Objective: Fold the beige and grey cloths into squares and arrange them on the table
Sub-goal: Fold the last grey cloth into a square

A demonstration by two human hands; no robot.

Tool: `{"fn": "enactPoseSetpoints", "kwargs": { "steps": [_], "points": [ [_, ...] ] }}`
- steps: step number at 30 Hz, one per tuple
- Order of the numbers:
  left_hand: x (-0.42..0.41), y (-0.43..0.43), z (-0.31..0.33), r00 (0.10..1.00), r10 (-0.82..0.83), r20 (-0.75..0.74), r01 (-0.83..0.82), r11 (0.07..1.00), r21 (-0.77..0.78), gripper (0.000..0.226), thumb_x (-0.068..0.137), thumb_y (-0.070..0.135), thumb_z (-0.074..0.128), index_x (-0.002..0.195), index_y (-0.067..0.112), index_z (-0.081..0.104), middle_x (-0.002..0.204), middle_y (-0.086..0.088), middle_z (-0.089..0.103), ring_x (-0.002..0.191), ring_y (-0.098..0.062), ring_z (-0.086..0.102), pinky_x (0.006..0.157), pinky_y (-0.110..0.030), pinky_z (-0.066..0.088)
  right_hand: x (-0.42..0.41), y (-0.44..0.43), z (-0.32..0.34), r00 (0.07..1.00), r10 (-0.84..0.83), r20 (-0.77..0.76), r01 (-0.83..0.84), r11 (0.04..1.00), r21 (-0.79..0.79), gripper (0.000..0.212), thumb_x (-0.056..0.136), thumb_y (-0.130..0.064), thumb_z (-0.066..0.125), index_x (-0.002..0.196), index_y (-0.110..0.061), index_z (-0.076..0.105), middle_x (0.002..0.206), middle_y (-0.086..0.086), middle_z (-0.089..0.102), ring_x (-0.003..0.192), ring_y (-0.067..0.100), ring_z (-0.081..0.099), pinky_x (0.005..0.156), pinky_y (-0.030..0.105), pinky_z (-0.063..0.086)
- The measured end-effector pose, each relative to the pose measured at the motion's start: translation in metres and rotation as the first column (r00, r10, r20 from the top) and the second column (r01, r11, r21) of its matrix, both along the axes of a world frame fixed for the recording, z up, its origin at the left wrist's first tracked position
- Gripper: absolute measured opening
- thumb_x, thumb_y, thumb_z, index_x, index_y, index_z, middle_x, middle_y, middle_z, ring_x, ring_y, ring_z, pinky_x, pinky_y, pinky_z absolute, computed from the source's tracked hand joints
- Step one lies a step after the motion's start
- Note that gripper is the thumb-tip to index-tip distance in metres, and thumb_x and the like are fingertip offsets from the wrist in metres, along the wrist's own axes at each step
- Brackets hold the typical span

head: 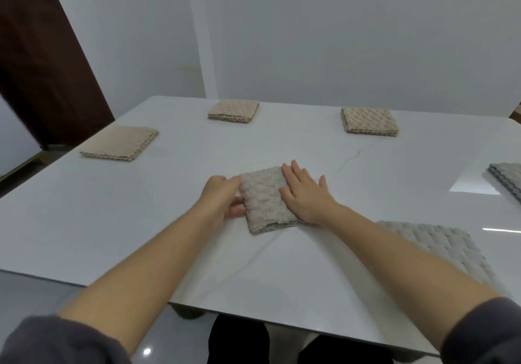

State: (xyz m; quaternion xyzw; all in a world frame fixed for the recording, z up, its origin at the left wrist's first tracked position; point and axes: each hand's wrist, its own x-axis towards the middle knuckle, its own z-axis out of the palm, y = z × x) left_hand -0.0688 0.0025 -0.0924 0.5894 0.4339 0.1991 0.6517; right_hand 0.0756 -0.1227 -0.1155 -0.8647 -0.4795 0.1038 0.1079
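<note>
I log a white table (98, 222) bearing three folded beige cloths (120, 143) (234, 111) (369, 122) far side, three grey cloths (263, 200) (439, 248) (507, 179) nearer me.

Open table (84, 217) at L; grey cloth (445, 239) blocks near R.

A folded grey cloth (507, 179) at the right edge of the table (112, 222) is cut off by the frame. The right forearm (394, 253) covers part of a second grey cloth (445, 246). The right hand (304, 194) hides the middle cloth (263, 198)'s right side.
</note>
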Motion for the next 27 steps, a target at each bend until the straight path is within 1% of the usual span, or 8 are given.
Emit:
{"fn": "enactPoseSetpoints", "kwargs": {
  "steps": [2,5,9,13,15,18,21,27],
  "points": [
    [-0.007,0.004,0.014,0.983,-0.137,-0.121,0.126,0.987,-0.101,0.014,0.093,0.020,0.055,0.096,0.006,0.055,0.077,-0.005,0.061,0.058,-0.018,0.059,0.047,-0.026,0.054,-0.013,0.002,-0.003,0.998,-0.060,-0.001,0.060,0.998,0.035,0.059,0.102,-0.041,0.020,0.155,-0.024,0.001,0.163,0.001,-0.006,0.150,0.028,0.001,0.116,0.059,0.000],
    [-0.015,0.012,0.021,0.894,-0.276,-0.353,0.287,0.958,-0.022,0.025,0.090,0.035,0.063,0.089,0.011,0.059,0.072,-0.004,0.055,0.056,-0.016,0.050,0.047,-0.023,0.044,-0.034,0.005,-0.005,0.991,-0.131,-0.038,0.133,0.989,0.062,0.059,0.101,-0.042,0.021,0.155,-0.026,0.003,0.164,0.002,-0.005,0.149,0.031,-0.001,0.116,0.059,-0.002],
    [-0.031,0.019,0.021,0.897,-0.188,-0.400,0.256,0.959,0.122,0.025,0.089,0.031,0.067,0.086,0.007,0.060,0.073,-0.009,0.058,0.056,-0.020,0.054,0.047,-0.022,0.044,-0.069,0.008,-0.001,0.979,-0.170,-0.115,0.175,0.984,0.034,0.064,0.099,-0.048,0.018,0.155,-0.029,-0.004,0.163,0.006,-0.011,0.148,0.033,-0.012,0.115,0.060,-0.010],
    [-0.066,0.037,0.015,0.906,-0.156,-0.393,0.244,0.952,0.185,0.017,0.091,0.024,0.066,0.090,0.008,0.062,0.086,-0.012,0.067,0.069,-0.022,0.063,0.060,-0.028,0.054,-0.106,0.015,0.008,0.992,-0.086,0.096,0.094,0.992,-0.085,0.068,0.095,-0.057,0.012,0.155,-0.028,0.004,0.163,0.011,0.000,0.148,0.035,-0.011,0.110,0.066,-0.015],
    [-0.088,0.051,0.011,0.888,-0.087,-0.452,0.249,0.916,0.313,0.015,0.091,0.026,0.065,0.085,0.012,0.060,0.087,-0.009,0.066,0.072,-0.020,0.061,0.063,-0.029,0.050,-0.124,0.022,0.013,0.985,-0.023,0.169,0.042,0.993,-0.107,0.070,0.094,-0.061,0.010,0.155,-0.027,0.007,0.162,0.014,0.004,0.148,0.036,-0.009,0.109,0.067,-0.017],
    [-0.122,0.070,0.007,0.834,0.047,-0.550,0.273,0.831,0.485,0.015,0.093,0.032,0.060,0.088,0.018,0.056,0.094,-0.004,0.064,0.078,-0.018,0.058,0.064,-0.031,0.043,-0.153,0.035,0.011,0.979,0.070,0.190,-0.051,0.994,-0.099,0.074,0.094,-0.062,0.013,0.156,-0.022,0.005,0.162,0.014,-0.009,0.147,0.034,-0.019,0.110,0.065,-0.016],
    [-0.151,0.082,0.002,0.807,0.113,-0.580,0.265,0.807,0.527,0.015,0.096,0.034,0.056,0.099,0.020,0.053,0.093,-0.004,0.064,0.079,-0.018,0.059,0.064,-0.033,0.041,-0.177,0.051,0.000,0.984,0.118,0.133,-0.113,0.992,-0.050,0.075,0.096,-0.057,0.018,0.156,-0.016,0.001,0.161,0.012,-0.016,0.147,0.028,-0.022,0.112,0.062,-0.014],
    [-0.180,0.096,-0.008,0.732,0.219,-0.645,0.349,0.693,0.631,0.017,0.101,0.035,0.043,0.107,0.022,0.052,0.092,-0.003,0.064,0.078,-0.020,0.061,0.075,-0.041,0.052,-0.212,0.070,-0.005,0.985,0.123,0.121,-0.117,0.992,-0.057,0.077,0.097,-0.056,0.015,0.155,-0.010,-0.004,0.161,0.016,-0.015,0.147,0.031,-0.020,0.112,0.061,-0.015]
  ]
}}
